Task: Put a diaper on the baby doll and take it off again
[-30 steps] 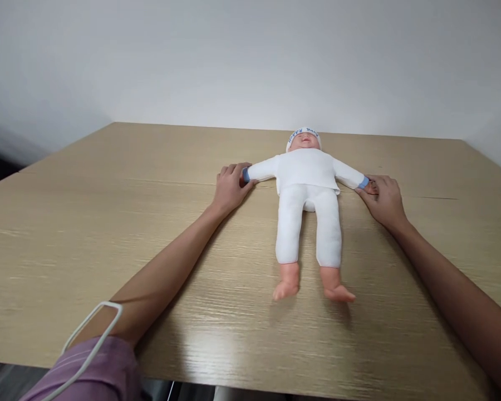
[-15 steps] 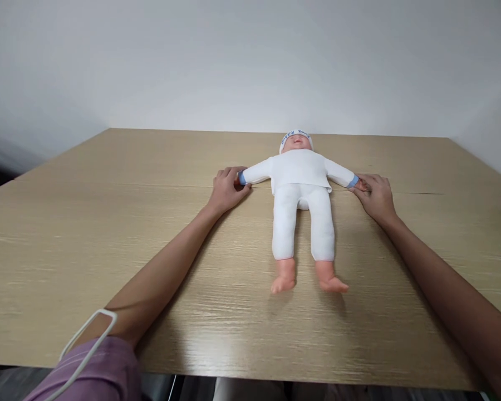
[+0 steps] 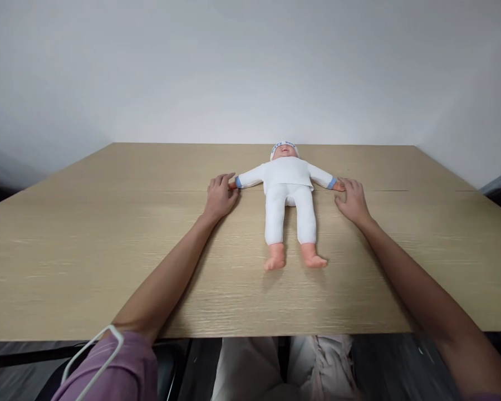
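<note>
A baby doll [image 3: 290, 197] in a white suit with blue cuffs and a white cap lies face up on the wooden table [image 3: 87, 250], arms spread and bare feet towards me. My left hand [image 3: 220, 195] lies palm down at the end of the doll's arm on the left, with fingers and thumb closed round its small hand. My right hand [image 3: 353, 200] does the same at the other arm, the doll's hand showing between my thumb and fingers. Both my arms are stretched far out.
The table's near edge runs across the bottom, with my lap in light trousers [image 3: 275, 367] below it. A white cord loop [image 3: 94, 351] hangs over my purple sleeve at the lower left. A plain white wall stands behind the table.
The view has pulled back and tilted, so the doll looks smaller and further off and the table's near edge and my lap show. Both hands stay at the doll's hands.
</note>
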Tool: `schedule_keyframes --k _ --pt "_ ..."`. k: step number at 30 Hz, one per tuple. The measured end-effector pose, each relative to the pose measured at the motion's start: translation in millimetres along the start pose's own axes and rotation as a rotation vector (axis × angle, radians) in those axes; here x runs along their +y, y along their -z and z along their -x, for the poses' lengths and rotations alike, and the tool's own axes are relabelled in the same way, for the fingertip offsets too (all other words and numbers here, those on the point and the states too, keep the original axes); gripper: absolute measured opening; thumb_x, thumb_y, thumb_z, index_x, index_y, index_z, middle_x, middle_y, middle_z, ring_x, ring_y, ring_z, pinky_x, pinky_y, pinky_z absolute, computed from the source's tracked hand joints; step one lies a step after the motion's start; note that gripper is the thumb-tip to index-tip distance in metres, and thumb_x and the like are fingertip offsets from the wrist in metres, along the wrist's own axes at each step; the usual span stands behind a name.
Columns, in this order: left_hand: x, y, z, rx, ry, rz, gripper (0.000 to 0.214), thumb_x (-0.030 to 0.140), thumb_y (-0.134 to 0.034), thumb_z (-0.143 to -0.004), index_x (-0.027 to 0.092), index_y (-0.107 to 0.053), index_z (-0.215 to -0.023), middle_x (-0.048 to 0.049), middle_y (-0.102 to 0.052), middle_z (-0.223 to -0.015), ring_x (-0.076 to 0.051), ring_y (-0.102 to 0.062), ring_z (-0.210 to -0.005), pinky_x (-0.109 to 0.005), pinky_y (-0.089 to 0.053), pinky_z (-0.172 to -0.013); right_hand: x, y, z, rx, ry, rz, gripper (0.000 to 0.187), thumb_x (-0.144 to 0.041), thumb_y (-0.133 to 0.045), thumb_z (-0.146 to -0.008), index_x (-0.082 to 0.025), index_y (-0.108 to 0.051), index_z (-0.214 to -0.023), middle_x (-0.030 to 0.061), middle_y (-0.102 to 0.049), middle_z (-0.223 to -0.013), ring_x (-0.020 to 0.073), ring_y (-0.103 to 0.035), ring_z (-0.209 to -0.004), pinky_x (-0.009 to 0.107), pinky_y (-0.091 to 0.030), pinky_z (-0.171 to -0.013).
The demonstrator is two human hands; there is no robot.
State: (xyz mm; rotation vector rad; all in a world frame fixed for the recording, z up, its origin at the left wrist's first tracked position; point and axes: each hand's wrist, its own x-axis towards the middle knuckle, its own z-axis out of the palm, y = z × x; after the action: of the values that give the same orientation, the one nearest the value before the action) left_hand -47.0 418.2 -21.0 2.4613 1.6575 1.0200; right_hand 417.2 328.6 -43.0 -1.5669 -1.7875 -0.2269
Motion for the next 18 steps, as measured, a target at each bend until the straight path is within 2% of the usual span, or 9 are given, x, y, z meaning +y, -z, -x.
schedule_keyframes --k 4,6,8,10,12,14,15,17,18 --pt "39.0 19.9 20.0 0.090 -0.029 0.108 0.043 0.031 -0.053 -0.098 0.016 -0.064 -0.137 -0.0196 -0.068 -0.140 -0.035 -0.058 -0.131 -0.054 -0.043 -0.118 -58.5 23.5 24.0 -0.010 -0.030 -0.069 0.056 -0.026 -0.059 -0.090 -0.013 -0.061 -0.145 0.0232 -0.067 -0.141 0.0404 -0.058 -0.132 0.062 -0.044 -0.118" --pt "74.3 37.5 40.6 0.103 -0.044 0.188 0.038 0.033 -0.053 -0.099 0.020 -0.065 -0.134 -0.0170 -0.070 -0.137 -0.033 -0.059 -0.128 -0.054 -0.045 -0.116 -99.7 44.1 43.4 -0.016 -0.007 -0.144 0.050 -0.031 -0.059 -0.096 -0.019 -0.062 -0.144 0.0190 -0.069 -0.139 0.0383 -0.061 -0.131 0.062 -0.045 -0.118" --pt "114.3 58.0 76.2 0.067 -0.071 0.292 0.035 0.040 -0.053 -0.103 0.024 -0.067 -0.131 -0.0148 -0.071 -0.137 -0.033 -0.059 -0.129 -0.053 -0.048 -0.112 -140.1 70.1 75.2 -0.012 0.031 -0.232 0.043 -0.035 -0.058 -0.102 -0.026 -0.063 -0.144 0.0150 -0.071 -0.138 0.0354 -0.064 -0.130 0.059 -0.049 -0.116" --pt "150.6 74.6 129.3 -0.029 -0.089 0.423 0.035 0.046 -0.053 -0.105 0.028 -0.070 -0.131 -0.0128 -0.074 -0.131 -0.032 -0.063 -0.122 -0.053 -0.050 -0.109 -170.0 96.4 122.9 -0.015 0.059 -0.292 0.040 -0.032 -0.060 -0.103 -0.030 -0.066 -0.142 0.0122 -0.074 -0.136 0.0341 -0.068 -0.129 0.058 -0.055 -0.112" --pt "177.5 80.6 195.1 -0.215 -0.259 0.611 0.029 0.052 -0.060 -0.100 0.034 -0.079 -0.112 -0.0102 -0.079 -0.104 -0.032 -0.068 -0.100 -0.053 -0.052 -0.099 -183.7 116.5 183.5 0.031 0.195 -0.331 0.039 -0.027 -0.066 -0.097 -0.036 -0.071 -0.135 0.0082 -0.081 -0.119 0.0333 -0.077 -0.109 0.056 -0.063 -0.096" --pt "194.8 73.5 263.0 -0.559 -0.425 0.765 0.026 0.061 -0.077 -0.085 0.039 -0.082 -0.099 -0.0075 -0.077 -0.086 -0.032 -0.067 -0.083 -0.053 -0.051 -0.088 -183.1 125.9 248.2 0.033 0.388 -0.382 0.043 -0.023 -0.071 -0.089 -0.044 -0.074 -0.126 0.0003 -0.084 -0.099 0.0283 -0.079 -0.081 0.049 -0.067 -0.076" --pt "200.7 66.1 294.0 -0.693 -0.425 0.784 0.026 0.060 -0.081 -0.081 0.039 -0.082 -0.096 -0.0078 -0.076 -0.084 -0.033 -0.067 -0.082 -0.053 -0.051 -0.086 -179.9 126.6 278.8 -0.013 0.403 -0.383 0.041 -0.024 -0.073 -0.087 -0.047 -0.076 -0.120 -0.0024 -0.084 -0.093 0.0267 -0.077 -0.072 0.046 -0.066 -0.068" --pt "209.1 47.8 344.0 -0.705 -0.231 0.783 0.023 0.057 -0.073 -0.089 0.034 -0.080 -0.090 -0.0108 -0.075 -0.085 -0.033 -0.065 -0.084 -0.053 -0.049 -0.086 -172.2 121.4 331.5 -0.095 0.194 -0.397 0.027 -0.029 -0.072 -0.088 -0.045 -0.079 -0.108 -0.0009 -0.083 -0.089 0.0284 -0.077 -0.069 0.048 -0.065 -0.064" --pt "211.8 38.7 361.8 -0.669 -0.079 0.786 0.029 0.058 -0.066 -0.095 0.032 -0.077 -0.090 -0.0118 -0.074 -0.088 -0.033 -0.065 -0.088 -0.053 -0.049 -0.088 -169.1 116.7 352.5 -0.103 -0.012 -0.374 0.020 -0.031 -0.072 -0.090 -0.040 -0.078 -0.107 0.0014 -0.082 -0.092 0.0297 -0.078 -0.076 0.050 -0.066 -0.071"
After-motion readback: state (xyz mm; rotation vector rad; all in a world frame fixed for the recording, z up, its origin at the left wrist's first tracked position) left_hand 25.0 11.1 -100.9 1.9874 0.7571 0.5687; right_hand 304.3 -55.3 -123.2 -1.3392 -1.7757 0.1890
